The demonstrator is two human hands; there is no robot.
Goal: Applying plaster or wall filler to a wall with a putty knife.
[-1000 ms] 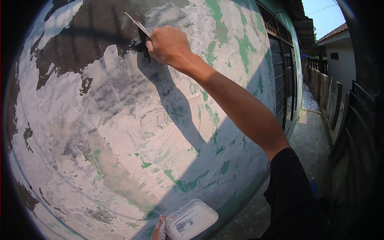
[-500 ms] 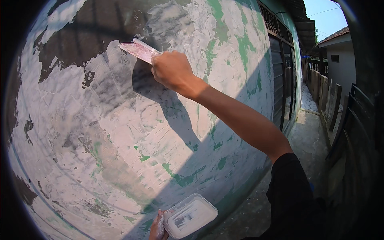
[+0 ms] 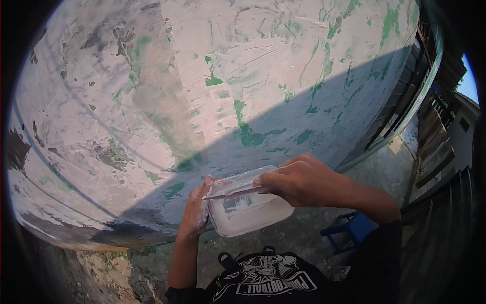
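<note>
My left hand (image 3: 194, 210) grips the left side of a clear plastic tub (image 3: 214, 221) that holds white putty. My right hand (image 3: 298, 180) is closed round a putty knife (image 3: 234, 194). The knife lies across the top of the tub, seen nearly edge-on, and its blade tip reaches close to my left fingers. Whether the blade touches the putty or the rim, I cannot tell. White smears coat my left fingers. Behind the tub stands a wall (image 3: 202, 66) with patchy white filler over green paint, partly in shadow.
A blue plastic stool (image 3: 357, 230) stands on the concrete floor (image 3: 309, 238) under my right forearm. To the right, a window with dark slats (image 3: 392, 109) is set in the wall. A dark fence (image 3: 440, 207) runs along the right side of the narrow passage.
My right hand has come down from high on the wall to the tub, still gripping the putty knife. The view has tilted downward, and the tub sits higher in it.
</note>
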